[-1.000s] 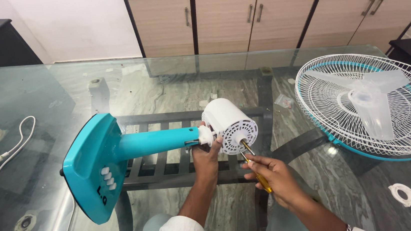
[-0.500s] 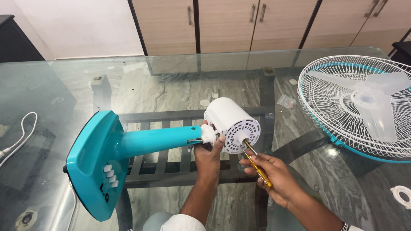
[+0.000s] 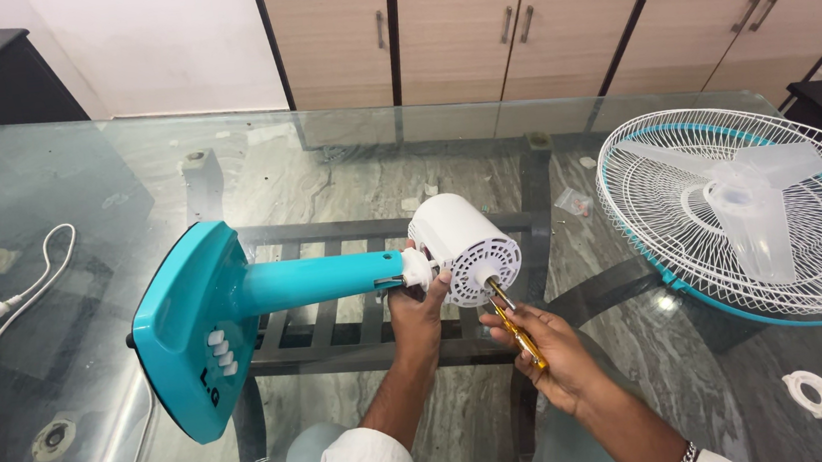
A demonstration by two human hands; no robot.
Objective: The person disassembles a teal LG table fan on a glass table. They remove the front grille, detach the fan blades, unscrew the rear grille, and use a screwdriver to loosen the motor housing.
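A teal fan stand (image 3: pixel 228 314) lies tilted over the glass table (image 3: pixel 104 170), its white motor housing (image 3: pixel 461 246) pointing toward me. My left hand (image 3: pixel 416 306) grips the neck joint just under the motor housing and holds it up. My right hand (image 3: pixel 548 348) holds a yellow-handled screwdriver (image 3: pixel 512 322), its tip against the lower front face of the motor housing beside the shaft.
A white wire fan guard (image 3: pixel 746 214) with a clear blade lies at the right. White plastic rings (image 3: pixel 808 394) sit at the lower right. A white power cord with plug (image 3: pixel 6 300) trails on the left. Wooden cabinets (image 3: pixel 512 30) stand behind.
The view has shifted slightly and the fan with it; my right hand has shifted slightly on the screwdriver at the motor face. My left hand keeps its grip.
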